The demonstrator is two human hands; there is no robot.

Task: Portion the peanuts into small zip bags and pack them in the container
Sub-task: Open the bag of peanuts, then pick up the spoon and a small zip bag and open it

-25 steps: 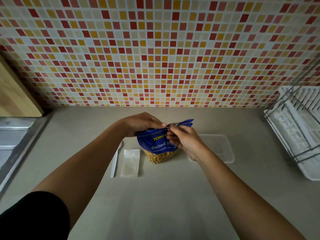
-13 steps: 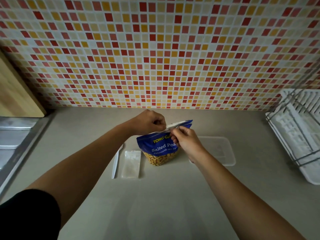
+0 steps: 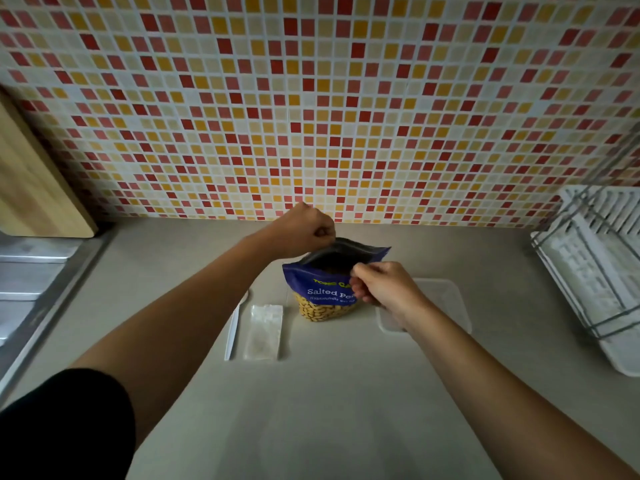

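The blue foil pouch of salted peanuts (image 3: 311, 284), shut a second ago, is held agape, its rims pinched by the left hand (image 3: 304, 230) and right hand (image 3: 388, 289); portioning may begin.

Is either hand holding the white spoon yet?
No, the white spoon lies on the counter beside the zip bags, while the left hand and right hand pinch the peanut bag by its rim.
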